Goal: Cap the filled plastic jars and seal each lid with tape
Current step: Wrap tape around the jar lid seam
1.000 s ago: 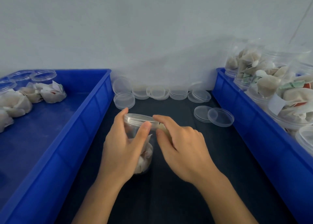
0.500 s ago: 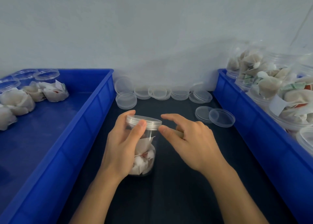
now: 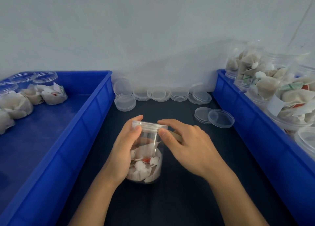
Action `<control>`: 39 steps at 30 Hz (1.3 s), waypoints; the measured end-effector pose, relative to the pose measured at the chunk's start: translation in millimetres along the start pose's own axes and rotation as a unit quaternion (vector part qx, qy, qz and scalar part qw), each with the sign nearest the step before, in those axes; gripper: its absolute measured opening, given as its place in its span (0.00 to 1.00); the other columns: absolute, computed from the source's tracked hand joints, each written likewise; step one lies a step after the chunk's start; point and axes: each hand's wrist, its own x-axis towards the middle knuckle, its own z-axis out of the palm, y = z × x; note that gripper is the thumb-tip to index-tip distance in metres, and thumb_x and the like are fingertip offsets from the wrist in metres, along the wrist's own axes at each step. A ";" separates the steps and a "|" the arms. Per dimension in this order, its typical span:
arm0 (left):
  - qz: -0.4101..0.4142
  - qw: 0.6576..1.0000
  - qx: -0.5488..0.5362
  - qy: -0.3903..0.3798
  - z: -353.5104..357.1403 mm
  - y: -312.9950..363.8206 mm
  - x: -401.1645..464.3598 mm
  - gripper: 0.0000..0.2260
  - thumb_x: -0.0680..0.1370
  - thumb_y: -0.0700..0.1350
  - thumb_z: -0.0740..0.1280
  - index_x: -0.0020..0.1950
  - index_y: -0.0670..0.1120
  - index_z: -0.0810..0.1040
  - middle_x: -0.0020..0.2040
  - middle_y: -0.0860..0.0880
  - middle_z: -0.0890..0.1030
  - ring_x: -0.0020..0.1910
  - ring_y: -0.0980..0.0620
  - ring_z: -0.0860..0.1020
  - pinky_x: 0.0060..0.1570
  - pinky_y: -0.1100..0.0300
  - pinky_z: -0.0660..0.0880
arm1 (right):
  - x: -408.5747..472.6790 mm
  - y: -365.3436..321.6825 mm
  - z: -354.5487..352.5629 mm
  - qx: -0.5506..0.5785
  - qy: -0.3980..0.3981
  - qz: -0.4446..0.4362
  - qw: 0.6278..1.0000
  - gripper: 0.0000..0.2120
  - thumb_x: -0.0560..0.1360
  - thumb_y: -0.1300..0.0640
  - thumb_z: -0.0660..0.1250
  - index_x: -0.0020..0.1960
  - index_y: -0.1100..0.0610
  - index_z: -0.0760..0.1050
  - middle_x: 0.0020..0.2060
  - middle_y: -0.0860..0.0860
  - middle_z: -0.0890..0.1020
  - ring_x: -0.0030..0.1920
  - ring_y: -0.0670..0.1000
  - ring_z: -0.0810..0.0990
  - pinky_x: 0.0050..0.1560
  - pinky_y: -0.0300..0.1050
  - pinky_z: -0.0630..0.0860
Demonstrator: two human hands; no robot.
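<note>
I am bracing the jar (image 3: 146, 157) in my left hand (image 3: 127, 149) grip while my right hand (image 3: 185, 149) pinches tape at the lid (image 3: 150, 124), pressing it flat along the seam.

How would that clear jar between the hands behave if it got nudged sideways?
The jar looks tall and narrow, so it would probably tip rather than slide. Only its lower part holds wrapped pieces, so it is likely light. Its smooth plastic may be slippery.
</note>
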 end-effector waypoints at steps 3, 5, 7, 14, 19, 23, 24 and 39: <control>0.022 0.999 0.023 0.012 3.6 3.3 -0.4 0.33 0.73 0.70 0.66 0.75 0.56 0.73 0.60 0.57 0.85 0.60 0.57 0.84 0.52 0.65 0.81 | -0.3 -0.9 0.4 -0.009 0.005 -0.009 1.000 0.27 0.79 0.29 0.50 0.71 0.35 0.73 0.40 0.36 0.82 0.46 0.44 0.82 0.53 0.50 0.79; 0.028 0.999 0.029 0.026 5.4 5.7 -0.4 0.34 0.71 0.70 0.68 0.73 0.55 0.75 0.57 0.57 0.86 0.57 0.58 0.85 0.50 0.70 0.79 | -0.4 -0.6 1.1 -0.011 0.000 -0.009 1.000 0.27 0.79 0.28 0.49 0.72 0.35 0.72 0.39 0.36 0.82 0.46 0.44 0.81 0.53 0.51 0.78; 0.033 0.998 0.034 0.036 6.3 7.4 -1.0 0.33 0.71 0.69 0.68 0.72 0.55 0.76 0.57 0.57 0.86 0.58 0.57 0.85 0.51 0.70 0.78 | -0.4 2.0 1.6 0.014 -0.006 0.002 1.000 0.26 0.80 0.29 0.49 0.71 0.35 0.71 0.35 0.36 0.80 0.43 0.43 0.80 0.51 0.50 0.77; 0.072 0.989 0.104 0.081 0.5 12.1 -4.1 0.37 0.73 0.70 0.70 0.80 0.60 0.68 0.64 0.71 0.80 0.64 0.69 0.78 0.61 0.60 0.75 | 1.8 8.2 1.1 0.032 -0.051 0.049 0.997 0.22 0.82 0.32 0.51 0.70 0.41 0.66 0.41 0.43 0.84 0.45 0.43 0.82 0.48 0.48 0.77; 0.072 0.983 0.159 0.059 3.8 11.9 -6.6 0.42 0.75 0.73 0.64 0.85 0.61 0.57 0.60 0.77 0.78 0.62 0.73 0.76 0.59 0.63 0.71 | 0.3 10.7 -0.3 0.055 -0.087 0.097 0.990 0.26 0.79 0.26 0.49 0.48 0.46 0.72 0.40 0.46 0.81 0.40 0.47 0.79 0.42 0.50 0.77; 0.072 0.982 0.162 0.060 3.2 12.9 -7.1 0.40 0.77 0.72 0.62 0.86 0.61 0.55 0.61 0.79 0.75 0.65 0.75 0.73 0.61 0.64 0.69 | 0.3 13.6 -3.6 0.094 -0.134 0.086 0.983 0.32 0.78 0.26 0.47 0.44 0.47 0.80 0.38 0.42 0.81 0.41 0.41 0.79 0.47 0.45 0.77; 0.073 0.982 0.161 0.061 3.5 13.2 -7.7 0.39 0.77 0.71 0.61 0.86 0.61 0.56 0.62 0.80 0.74 0.66 0.76 0.72 0.62 0.64 0.69 | 0.9 14.4 -4.4 0.101 -0.136 0.081 0.982 0.30 0.79 0.28 0.49 0.43 0.47 0.80 0.36 0.41 0.80 0.40 0.39 0.78 0.46 0.43 0.75; 0.077 0.942 0.289 0.156 10.0 13.9 -6.1 0.43 0.68 0.80 0.65 0.78 0.64 0.62 0.62 0.68 0.76 0.62 0.70 0.75 0.53 0.67 0.72 | -0.9 9.0 -8.9 0.080 -0.066 0.050 0.993 0.25 0.81 0.32 0.58 0.44 0.50 0.82 0.27 0.45 0.74 0.28 0.43 0.70 0.32 0.40 0.66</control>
